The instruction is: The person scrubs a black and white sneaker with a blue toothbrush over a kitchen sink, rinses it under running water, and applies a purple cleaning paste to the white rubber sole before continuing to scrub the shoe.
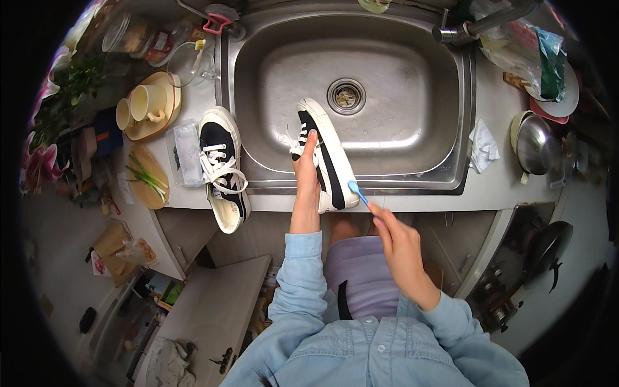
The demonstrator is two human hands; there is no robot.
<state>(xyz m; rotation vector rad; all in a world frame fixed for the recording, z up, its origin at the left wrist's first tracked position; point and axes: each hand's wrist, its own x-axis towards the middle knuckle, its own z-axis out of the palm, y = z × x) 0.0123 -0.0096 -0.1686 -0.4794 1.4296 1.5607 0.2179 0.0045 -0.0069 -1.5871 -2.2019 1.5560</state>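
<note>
My left hand (306,168) grips a black-and-white canvas sneaker (329,155) by its side, thumb along the laces, holding it tilted over the front edge of the steel sink (406,90). My right hand (400,251) is closed on a blue toothbrush (361,195), whose head touches the shoe's white sole near the lower end. A second sneaker (224,209) with white laces lies on the counter at the sink's left, next to a clear plastic box (187,148).
Left counter holds a cutting board (153,193) with green onions, a tray (171,109) with cups, and jars (126,33). Right counter holds a crumpled white cloth (482,145), bowls (535,142), plastic bags and a faucet (471,29). A stovetop with a pan (548,248) is lower right.
</note>
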